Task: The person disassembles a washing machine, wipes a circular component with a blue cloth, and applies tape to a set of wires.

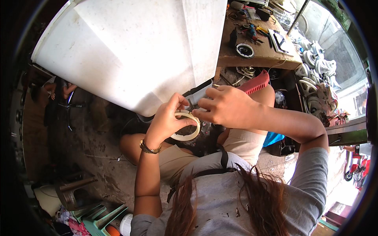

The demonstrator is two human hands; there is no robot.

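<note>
Left hand (165, 120) has it — thumb hooked inside the cream ring (184, 137), fingers round its upper left, 1 round opening facing up; just up and right, the right hand (230, 106) crowds in, fingers narrow at the rim — holding what, I can't tell.

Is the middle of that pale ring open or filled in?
Open: part of the left hand and darkness show inside the pale ring.

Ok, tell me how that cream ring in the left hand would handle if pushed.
The cream ring would likely roll if stood on edge, given its round outline. It is probably light for its size, being mostly open hole, and seems fairly stiff: its circle looks undistorted in the left hand.
</note>
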